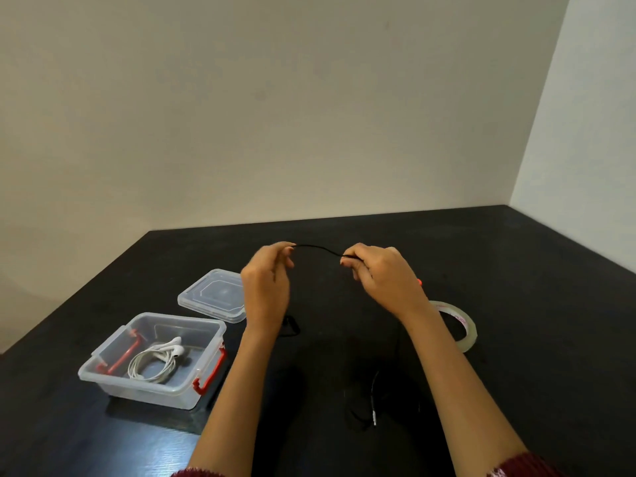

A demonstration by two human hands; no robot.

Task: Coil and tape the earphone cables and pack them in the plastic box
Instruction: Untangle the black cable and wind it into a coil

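Note:
A black earphone cable (pixel 318 249) is stretched between my two raised hands above the black table. My left hand (pixel 266 284) pinches one end and my right hand (pixel 378 273) pinches the other. The rest of the cable hangs down and trails on the table, hard to see against it, with its plug (pixel 374 413) near my right forearm. To the left stands the clear plastic box (pixel 103 368) with red latches, holding a coiled white earphone (pixel 158 359). A roll of clear tape (pixel 463 327) lies to the right of my right wrist.
The box's clear lid (pixel 213 296) lies flat behind the box. A small orange-red object (pixel 420 282) peeks out behind my right hand. The black table (pixel 516 373) meets light walls at the back and right.

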